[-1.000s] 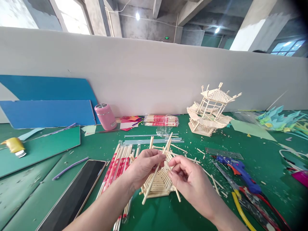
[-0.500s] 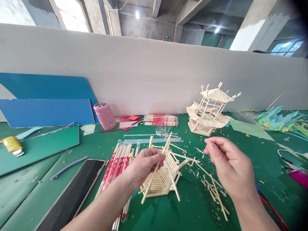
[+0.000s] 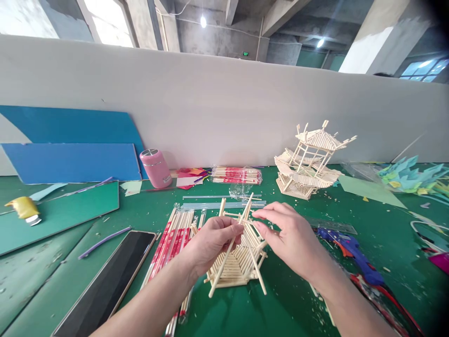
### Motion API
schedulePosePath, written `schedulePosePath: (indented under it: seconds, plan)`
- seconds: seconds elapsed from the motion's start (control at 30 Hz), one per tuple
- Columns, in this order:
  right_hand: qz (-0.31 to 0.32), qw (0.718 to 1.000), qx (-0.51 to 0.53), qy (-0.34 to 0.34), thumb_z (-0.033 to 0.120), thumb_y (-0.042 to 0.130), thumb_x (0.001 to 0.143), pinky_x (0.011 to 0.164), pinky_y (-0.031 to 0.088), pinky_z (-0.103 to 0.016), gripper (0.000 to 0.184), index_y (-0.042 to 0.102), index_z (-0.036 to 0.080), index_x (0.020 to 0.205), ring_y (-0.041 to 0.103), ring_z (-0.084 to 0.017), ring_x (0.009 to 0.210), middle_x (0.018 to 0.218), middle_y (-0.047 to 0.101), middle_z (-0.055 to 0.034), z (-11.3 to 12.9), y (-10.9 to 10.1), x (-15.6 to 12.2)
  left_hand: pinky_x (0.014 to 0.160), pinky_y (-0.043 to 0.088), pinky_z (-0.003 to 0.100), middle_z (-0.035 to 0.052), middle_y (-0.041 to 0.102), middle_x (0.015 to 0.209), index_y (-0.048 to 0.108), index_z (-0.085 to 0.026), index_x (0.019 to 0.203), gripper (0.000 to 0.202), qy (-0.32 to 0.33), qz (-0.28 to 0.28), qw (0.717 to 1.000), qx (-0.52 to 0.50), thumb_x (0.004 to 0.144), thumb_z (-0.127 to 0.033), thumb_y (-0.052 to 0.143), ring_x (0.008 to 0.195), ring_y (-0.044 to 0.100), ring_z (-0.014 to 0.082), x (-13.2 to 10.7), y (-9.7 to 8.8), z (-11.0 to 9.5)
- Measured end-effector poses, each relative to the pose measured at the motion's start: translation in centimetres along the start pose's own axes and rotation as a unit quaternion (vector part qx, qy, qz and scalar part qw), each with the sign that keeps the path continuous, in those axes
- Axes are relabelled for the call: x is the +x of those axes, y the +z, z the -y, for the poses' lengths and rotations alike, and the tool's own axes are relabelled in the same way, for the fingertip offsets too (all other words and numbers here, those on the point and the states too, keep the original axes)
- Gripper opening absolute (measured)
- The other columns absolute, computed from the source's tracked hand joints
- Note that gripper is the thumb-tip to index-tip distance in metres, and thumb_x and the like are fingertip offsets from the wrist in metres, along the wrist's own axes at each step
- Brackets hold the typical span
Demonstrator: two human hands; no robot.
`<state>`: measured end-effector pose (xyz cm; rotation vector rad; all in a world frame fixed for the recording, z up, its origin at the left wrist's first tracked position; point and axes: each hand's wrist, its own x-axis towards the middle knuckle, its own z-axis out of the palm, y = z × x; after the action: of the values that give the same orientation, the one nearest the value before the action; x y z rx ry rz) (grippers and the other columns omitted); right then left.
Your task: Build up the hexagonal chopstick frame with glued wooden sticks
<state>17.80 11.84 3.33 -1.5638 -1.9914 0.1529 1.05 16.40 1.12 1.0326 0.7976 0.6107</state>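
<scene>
Green matting [image 3: 228, 313] strewn with wood chips covers the bench. At its centre a pale hexagonal model of thin wooden sticks [image 3: 233, 271] is gripped. The left hand [image 3: 210, 243] is closed on a long slanted stick. The right hand [image 3: 287, 238] has thumb and forefinger pinched at the peak where the leaning sticks meet. Whether a loose stick is held there cannot be told. The uprights could be levered off the base if the pinch were pressed sideways. A bundle of red-and-white wrapped chopsticks [image 3: 171, 243], just beside the left wrist, could be knocked.
</scene>
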Motion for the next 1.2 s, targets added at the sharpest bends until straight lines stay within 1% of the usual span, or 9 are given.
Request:
schedulePosePath:
  seconds: [0.13,0.3,0.5,0.83,1.2]
  plan:
    - [0.033,0.999,-0.037,-0.012,0.019,0.051,0.08,0.072,0.042,-0.032,0.019,0.063,0.023,0.094,0.05,-0.018,0.083,0.085,0.06,-0.002,0.5,0.4,0.6,0.048,0.025,0.023,-0.0025,0.049,0.053,0.056,-0.012,0.061,0.022,-0.005,0.003,1.0,0.005,0.069,-0.032,0.063,0.046,0.036,0.006,-0.1,0.0,-0.1]
    - [0.045,0.998,-0.04,-0.02,0.02,0.05,0.082,0.069,0.041,-0.03,0.018,0.064,0.025,0.09,0.05,-0.017,0.079,0.08,0.06,-0.0008,0.7,0.9,0.8,0.046,0.025,0.022,-0.003,0.049,0.053,0.055,-0.013,0.06,0.023,-0.014,0.007,1.0,-0.001,0.07,-0.031,0.062,0.044,0.036,0.0054,-0.1,-0.1,-0.2]
    - [0.046,0.998,-0.041,-0.018,0.021,0.047,0.084,0.067,0.041,-0.028,0.017,0.064,0.023,0.082,0.051,-0.017,0.078,0.078,0.06,-0.0013,0.7,1.0,0.7,0.044,0.023,0.021,-0.0032,0.048,0.051,0.056,-0.012,0.061,0.023,-0.023,-0.001,1.0,0.008,0.069,-0.033,0.063,0.044,0.037,0.0055,0.0,-0.1,-0.2]
    - [0.037,0.998,-0.037,-0.028,0.019,0.046,0.084,0.068,0.042,-0.029,0.019,0.065,0.023,0.082,0.053,-0.017,0.078,0.077,0.061,-0.0016,0.7,1.0,0.8,0.042,0.019,0.023,-0.0039,0.047,0.05,0.054,-0.013,0.057,0.024,-0.006,-0.001,0.999,0.035,0.071,-0.032,0.06,0.042,0.034,0.0052,0.0,-0.1,-0.3]
    - [0.036,0.998,-0.03,-0.031,0.019,0.047,0.084,0.067,0.042,-0.029,0.019,0.065,0.023,0.081,0.053,-0.017,0.078,0.077,0.062,-0.0011,0.7,1.0,0.7,0.043,0.017,0.023,-0.004,0.045,0.049,0.054,-0.013,0.057,0.024,-0.004,0.008,0.999,0.032,0.071,-0.032,0.06,0.041,0.032,0.0052,0.1,-0.2,-0.2]
